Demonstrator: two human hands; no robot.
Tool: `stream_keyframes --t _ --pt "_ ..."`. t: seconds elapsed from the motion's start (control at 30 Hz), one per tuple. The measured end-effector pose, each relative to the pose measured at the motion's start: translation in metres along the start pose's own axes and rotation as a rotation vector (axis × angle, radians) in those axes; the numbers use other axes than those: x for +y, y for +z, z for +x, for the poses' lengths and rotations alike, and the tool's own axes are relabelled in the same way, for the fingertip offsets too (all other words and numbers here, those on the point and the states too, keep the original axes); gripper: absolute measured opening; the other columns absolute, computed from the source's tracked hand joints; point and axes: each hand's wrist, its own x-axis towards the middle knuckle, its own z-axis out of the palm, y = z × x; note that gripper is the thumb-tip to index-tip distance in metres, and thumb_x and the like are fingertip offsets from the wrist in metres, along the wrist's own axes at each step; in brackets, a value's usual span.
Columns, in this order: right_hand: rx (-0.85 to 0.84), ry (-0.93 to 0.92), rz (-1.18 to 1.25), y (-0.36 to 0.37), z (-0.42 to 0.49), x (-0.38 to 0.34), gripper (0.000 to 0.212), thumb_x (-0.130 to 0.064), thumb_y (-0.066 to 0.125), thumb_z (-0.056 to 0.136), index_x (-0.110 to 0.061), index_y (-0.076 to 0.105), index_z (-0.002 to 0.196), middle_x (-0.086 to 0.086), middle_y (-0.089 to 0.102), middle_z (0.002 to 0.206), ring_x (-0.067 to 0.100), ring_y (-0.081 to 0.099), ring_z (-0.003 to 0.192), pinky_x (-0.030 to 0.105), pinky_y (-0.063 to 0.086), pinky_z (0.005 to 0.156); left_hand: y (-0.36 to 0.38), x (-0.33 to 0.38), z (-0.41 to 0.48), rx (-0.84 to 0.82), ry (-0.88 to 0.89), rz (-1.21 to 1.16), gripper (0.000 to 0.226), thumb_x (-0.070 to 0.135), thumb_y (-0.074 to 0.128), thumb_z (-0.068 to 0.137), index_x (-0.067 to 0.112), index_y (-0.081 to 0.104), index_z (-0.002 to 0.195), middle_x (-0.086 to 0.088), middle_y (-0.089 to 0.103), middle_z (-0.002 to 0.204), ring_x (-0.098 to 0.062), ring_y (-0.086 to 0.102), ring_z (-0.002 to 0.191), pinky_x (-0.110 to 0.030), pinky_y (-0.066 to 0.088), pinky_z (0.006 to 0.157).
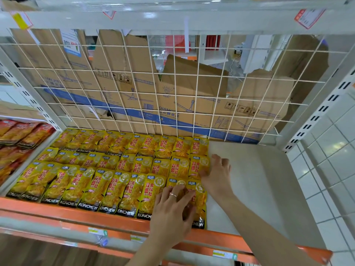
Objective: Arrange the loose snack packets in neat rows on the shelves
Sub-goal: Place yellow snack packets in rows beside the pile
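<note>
Both hands square off the right end of the yellow rows on the shelf.

The white shelf (249,179) is bare on its right part, with a wire grid back (172,73) and cardboard (115,73) behind it. The yellow snack packets (107,169) fill its left part in three overlapping rows, labels facing forward so they read from the aisle. The left hand (172,212) lies flat with fingers spread on the last front-row packets, likely to press them level and stop them sliding. The right hand (218,174), fingers loosely bent, touches the edge of the end packet of the middle row (199,166), probably nudging it into line. I cannot tell whether it pinches the packet. A ring (173,195) is on the left hand.
</note>
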Motion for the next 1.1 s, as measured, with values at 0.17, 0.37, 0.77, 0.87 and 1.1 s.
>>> stream_keyframes --t 0.17,0.37,0.77,0.87,1.1 --pt "-0.027 -0.245 -0.146 0.003 0.002 0.001 0.059 -0.032 0.052 0.097 -0.026 0.031 0.152 -0.005 0.023 0.16 0.019 0.015 0.148 0.043 0.017 0.117 -0.002 0.0 0.0 -0.002 -0.009 -0.011 0.035 0.045 0.062 0.084 0.039 0.068 0.118 0.01 0.06 0.124 -0.023 0.056 0.108 -0.039 0.049 0.086" --pt "-0.054 -0.367 -0.345 0.02 -0.004 0.018 0.072 -0.056 0.02 0.089 -0.026 0.038 0.151 -0.007 0.025 0.163 0.011 0.011 0.152 0.037 0.009 0.12 -0.003 0.001 0.001 -0.006 -0.003 -0.015 0.032 0.042 0.064 0.081 0.039 0.067 0.113 0.01 0.059 0.122 -0.022 0.057 0.107 -0.037 0.046 0.087" --pt "-0.017 -0.33 -0.29 0.011 0.014 0.019 0.063 -0.052 0.024 0.095 -0.029 0.034 0.153 -0.008 0.02 0.164 0.014 0.012 0.152 0.037 0.011 0.12 -0.014 -0.005 0.014 -0.016 0.026 -0.053 0.046 0.055 0.06 0.086 0.033 0.063 0.127 0.006 0.05 0.145 -0.022 0.047 0.133 -0.044 0.041 0.107" --pt "-0.058 -0.37 -0.396 0.013 0.019 0.018 0.074 -0.061 0.009 0.089 -0.032 0.03 0.154 -0.007 0.016 0.165 0.013 0.008 0.153 0.037 0.008 0.12 -0.011 -0.014 0.021 -0.099 0.036 0.029 0.051 0.067 0.052 0.088 0.038 0.06 0.129 0.003 0.045 0.151 -0.028 0.044 0.137 -0.05 0.038 0.111" --pt "-0.096 -0.381 -0.492 0.014 0.02 0.017 0.081 -0.064 -0.004 0.083 -0.037 0.016 0.156 -0.013 0.005 0.166 0.009 -0.002 0.152 0.036 0.002 0.122 -0.005 -0.018 0.021 -0.161 0.008 0.071 0.053 0.07 0.052 0.086 0.041 0.06 0.13 0.001 0.05 0.149 -0.028 0.048 0.135 -0.052 0.038 0.112"
